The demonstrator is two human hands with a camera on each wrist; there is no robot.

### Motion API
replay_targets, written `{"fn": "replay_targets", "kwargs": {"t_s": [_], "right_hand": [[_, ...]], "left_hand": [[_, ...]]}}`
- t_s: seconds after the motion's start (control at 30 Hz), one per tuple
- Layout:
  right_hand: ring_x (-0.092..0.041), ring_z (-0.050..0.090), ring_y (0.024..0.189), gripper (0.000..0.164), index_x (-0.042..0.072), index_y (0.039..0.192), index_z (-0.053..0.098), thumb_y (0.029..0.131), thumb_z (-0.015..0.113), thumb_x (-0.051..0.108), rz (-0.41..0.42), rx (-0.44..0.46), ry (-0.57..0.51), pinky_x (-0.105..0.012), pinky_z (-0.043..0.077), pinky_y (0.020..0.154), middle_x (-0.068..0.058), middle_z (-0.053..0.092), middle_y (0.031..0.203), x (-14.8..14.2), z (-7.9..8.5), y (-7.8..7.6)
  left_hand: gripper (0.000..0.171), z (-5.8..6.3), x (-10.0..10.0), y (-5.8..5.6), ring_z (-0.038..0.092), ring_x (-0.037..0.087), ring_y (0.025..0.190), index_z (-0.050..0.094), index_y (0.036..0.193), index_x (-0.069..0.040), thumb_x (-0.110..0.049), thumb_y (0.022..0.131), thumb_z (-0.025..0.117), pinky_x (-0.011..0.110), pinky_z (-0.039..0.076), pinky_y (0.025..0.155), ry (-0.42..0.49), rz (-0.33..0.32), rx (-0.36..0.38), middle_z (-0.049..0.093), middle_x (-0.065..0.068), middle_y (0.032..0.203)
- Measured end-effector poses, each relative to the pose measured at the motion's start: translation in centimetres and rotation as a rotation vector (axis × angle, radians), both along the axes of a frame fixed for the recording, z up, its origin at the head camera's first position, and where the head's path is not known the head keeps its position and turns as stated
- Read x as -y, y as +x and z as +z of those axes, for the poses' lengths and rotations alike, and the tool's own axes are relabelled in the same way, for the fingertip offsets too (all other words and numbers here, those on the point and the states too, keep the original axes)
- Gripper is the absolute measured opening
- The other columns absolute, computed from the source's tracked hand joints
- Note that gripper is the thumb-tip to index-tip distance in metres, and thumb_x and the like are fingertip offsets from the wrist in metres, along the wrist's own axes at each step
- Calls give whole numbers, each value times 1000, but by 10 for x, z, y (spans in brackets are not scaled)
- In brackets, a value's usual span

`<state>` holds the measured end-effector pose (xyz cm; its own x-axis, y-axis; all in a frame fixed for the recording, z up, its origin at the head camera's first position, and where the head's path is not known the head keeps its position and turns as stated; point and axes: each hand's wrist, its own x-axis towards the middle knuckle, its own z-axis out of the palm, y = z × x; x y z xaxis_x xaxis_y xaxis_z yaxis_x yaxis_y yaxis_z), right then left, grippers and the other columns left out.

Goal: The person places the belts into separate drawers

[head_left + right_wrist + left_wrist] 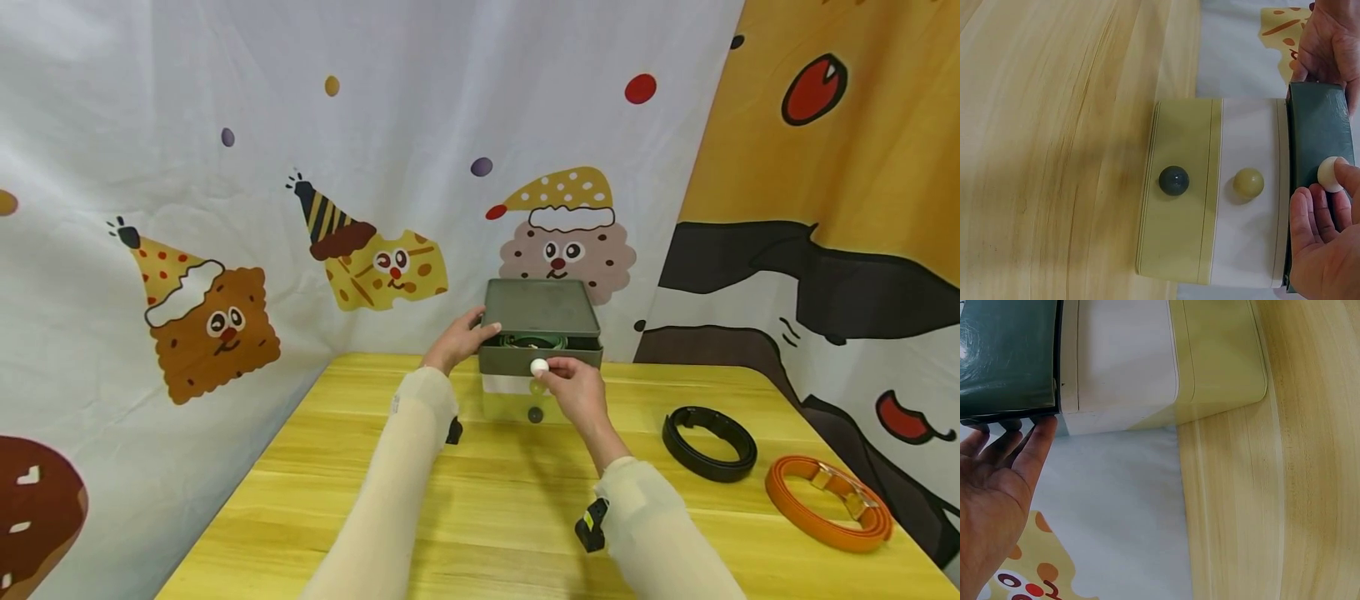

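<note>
A small three-drawer box stands at the back of the table, with a green top, a white middle drawer and a yellow bottom drawer. Its green top drawer is pulled partly out, and something green and coiled shows inside. Between thumb and fingertips, my right hand pinches the white round knob of that drawer. My left hand rests against the green drawer's left side, fingers extended; some fingertips are hidden in the left wrist view.
On the right of the wooden table lie a coiled black belt and a coiled orange belt. The lower drawers carry a yellow knob and a dark knob. A cartoon-printed curtain hangs close behind the box.
</note>
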<state>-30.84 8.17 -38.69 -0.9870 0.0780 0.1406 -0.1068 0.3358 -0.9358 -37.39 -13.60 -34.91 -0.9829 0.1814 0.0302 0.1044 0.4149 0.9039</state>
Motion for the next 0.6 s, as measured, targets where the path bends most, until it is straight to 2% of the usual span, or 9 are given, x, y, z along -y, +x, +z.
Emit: {"fn": "replay_targets", "kwargs": {"t_s": [0.2,0.6], "right_hand": [[-24,64,90,29,4,113,71,91,75,22,8,-13,-11,-30,52,71,-13,70,105,0,0,-5],[-27,66,97,31,2,117,70,93,73,22,17,-10,-23,-36,55,82,-15,69,108,-2,-1,-12]], "left_hand": [[71,1,0,0,29,28,146,24,160,-18,-41,102,56,47,40,109,5,6,-7,21,8,163],[71,-2,-1,-2,30,28,145,22,160,-19,-40,102,57,46,40,109,39,9,13,19,7,164]]}}
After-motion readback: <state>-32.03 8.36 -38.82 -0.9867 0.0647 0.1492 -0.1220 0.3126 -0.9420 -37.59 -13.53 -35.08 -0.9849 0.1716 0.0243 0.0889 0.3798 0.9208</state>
